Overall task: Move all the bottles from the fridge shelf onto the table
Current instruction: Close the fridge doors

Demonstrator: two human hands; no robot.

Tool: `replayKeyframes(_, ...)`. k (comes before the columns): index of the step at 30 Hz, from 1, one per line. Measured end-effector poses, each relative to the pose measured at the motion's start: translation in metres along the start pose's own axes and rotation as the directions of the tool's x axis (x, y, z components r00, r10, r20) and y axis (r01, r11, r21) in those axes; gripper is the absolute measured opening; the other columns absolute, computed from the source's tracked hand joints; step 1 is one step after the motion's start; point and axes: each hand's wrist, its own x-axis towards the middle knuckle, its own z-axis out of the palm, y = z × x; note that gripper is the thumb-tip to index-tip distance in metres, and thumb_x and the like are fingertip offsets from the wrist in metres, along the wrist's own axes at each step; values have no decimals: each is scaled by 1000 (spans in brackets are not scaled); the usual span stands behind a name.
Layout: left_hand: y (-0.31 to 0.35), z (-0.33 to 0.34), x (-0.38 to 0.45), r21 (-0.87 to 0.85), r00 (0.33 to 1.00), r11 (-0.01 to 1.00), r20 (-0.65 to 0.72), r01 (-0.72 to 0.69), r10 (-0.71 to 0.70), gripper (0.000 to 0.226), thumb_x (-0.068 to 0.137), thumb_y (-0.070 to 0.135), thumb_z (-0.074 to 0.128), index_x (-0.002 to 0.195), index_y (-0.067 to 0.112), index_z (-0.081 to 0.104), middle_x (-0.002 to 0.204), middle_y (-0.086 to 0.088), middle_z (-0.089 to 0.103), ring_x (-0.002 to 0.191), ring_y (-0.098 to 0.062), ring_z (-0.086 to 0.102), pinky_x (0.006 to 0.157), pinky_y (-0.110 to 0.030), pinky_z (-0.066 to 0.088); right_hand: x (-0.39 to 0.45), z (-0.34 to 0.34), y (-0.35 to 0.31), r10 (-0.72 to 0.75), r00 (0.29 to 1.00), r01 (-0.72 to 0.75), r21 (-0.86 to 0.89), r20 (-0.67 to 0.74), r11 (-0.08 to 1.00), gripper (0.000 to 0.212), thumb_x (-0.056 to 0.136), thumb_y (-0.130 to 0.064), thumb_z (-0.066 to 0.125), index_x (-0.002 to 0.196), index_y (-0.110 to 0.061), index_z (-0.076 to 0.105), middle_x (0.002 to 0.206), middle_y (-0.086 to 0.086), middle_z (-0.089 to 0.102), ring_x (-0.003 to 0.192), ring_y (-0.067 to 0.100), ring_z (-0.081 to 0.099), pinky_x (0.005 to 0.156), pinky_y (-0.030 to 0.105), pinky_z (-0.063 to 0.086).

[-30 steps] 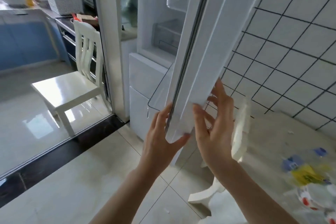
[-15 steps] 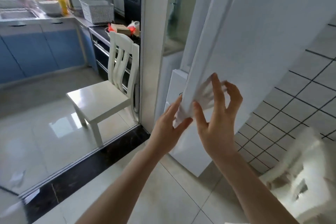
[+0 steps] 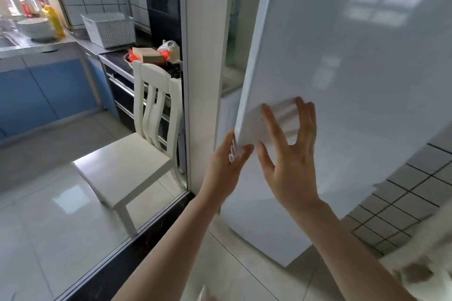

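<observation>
Kitchen floor of glossy pale tiles (image 3: pixel 49 215) spreads out on the left beyond a dark door sill, and we stand on the near side of it, facing one glossy white fridge door (image 3: pixel 354 80) that fills the right of our view. We count two hands on it. Our left hand (image 3: pixel 226 168) grips the door's lower left corner, thumb on the front face and fingers wrapped behind the edge. Our right hand (image 3: pixel 291 154) lies just beside it with fingers spread and straight, palm pressed toward the door front.

Further left we count one white wooden slat-back chair (image 3: pixel 146 144), one white perforated plastic basket (image 3: pixel 110 29) on the far counter, what it holds hidden from us, one yellow plastic bottle (image 3: pixel 55 19) near the window by a stack of white bowls (image 3: pixel 35 28), and one metal bowl (image 3: pixel 151 56) holding a brown cardboard box and red-and-white packets. Blue cabinet doors (image 3: pixel 44 95) run under the counter.

Compared with a second ago, the door now shows us its flat front instead of its edge and inner shelves, so the fridge shelf is out of our sight. We see no task bottles now; the ones that lay at lower right earlier have left our view
</observation>
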Motion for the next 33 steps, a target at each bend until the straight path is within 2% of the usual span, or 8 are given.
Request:
replayKeyframes(2, -10, -5, 36, -11, 1000, 1000, -10, 14, -14, 30, 95, 23, 60, 119, 40, 53, 111, 16, 69, 107, -1, 64, 90, -22, 51, 22, 26, 11, 5, 1000, -6, -61, -11, 998, 60, 95, -31, 56, 148, -32, 29, 158, 16, 12, 148, 34, 0, 111, 69, 17)
replayKeyframes(4, -21, -8, 65, -27, 999, 999, -23, 31, -32, 23, 95, 23, 60, 115, 35, 57, 106, 13, 71, 102, -4, 66, 86, -21, 52, 40, 44, 24, -18, 999, 15, -117, -31, 993, 57, 96, -27, 55, 147, -32, 32, 158, 13, 15, 148, 32, 1, 113, 66, 10)
replayKeyframes(7, -37, -8, 112, -21, 999, 999, -33, 42, -43, 24, 96, 27, 59, 119, 19, 59, 106, 5, 71, 99, -10, 67, 86, -31, 54, 70, 69, 48, -73, 996, 62, -179, -54, 982, 54, 95, -24, 54, 146, -30, 36, 157, 11, 20, 148, 33, 7, 115, 63, 8)
replayKeyframes(13, -59, 3, 188, -27, 998, 998, -29, 57, -58, 31, 97, 31, 55, 124, 17, 59, 105, 7, 70, 96, -6, 66, 81, -23, 50, 114, 110, 79, -37, 999, 34, -305, -2, 952, 62, 93, -24, 58, 149, -29, 29, 160, 8, 14, 148, 29, 5, 116, 60, 4)
replayKeyframes(18, -71, 18, 237, -88, 998, 994, 12, 70, -69, 48, 93, 43, 53, 134, 17, 54, 121, 5, 68, 111, -7, 63, 95, -27, 50, 142, 136, 103, 4, 1000, -1, -401, 7, 916, 64, 93, -27, 57, 150, -28, 27, 160, 7, 14, 148, 30, 8, 116, 59, 5)
replayKeyframes(23, -83, 30, 275, -146, 998, 987, 14, 68, -66, 33, 99, 28, 52, 130, 16, 56, 114, 5, 69, 99, 1, 65, 81, -12, 48, 161, 158, 121, 31, 999, -43, -462, -33, 886, 63, 93, -31, 56, 149, -28, 28, 160, 6, 12, 148, 29, 9, 116, 58, 6)
replayKeyframes(28, -97, 40, 303, -190, 996, 979, 68, 74, -62, 45, 93, 42, 54, 134, 23, 54, 114, 6, 70, 105, -10, 67, 88, -29, 53, 172, 176, 138, 45, 996, -78, -505, -78, 860, 61, 91, -27, 59, 147, -27, 34, 159, 3, 17, 147, 29, 14, 116, 56, 7)
replayKeyframes(33, -110, 45, 325, -192, 990, 978, 133, 78, -53, 48, 92, 45, 55, 137, 28, 50, 107, 2, 69, 95, -9, 64, 85, -21, 51, 183, 187, 149, 75, 991, -121, -532, -107, 838, 60, 91, -26, 60, 146, -27, 37, 158, 0, 16, 148, 26, 9, 117, 57, 8)
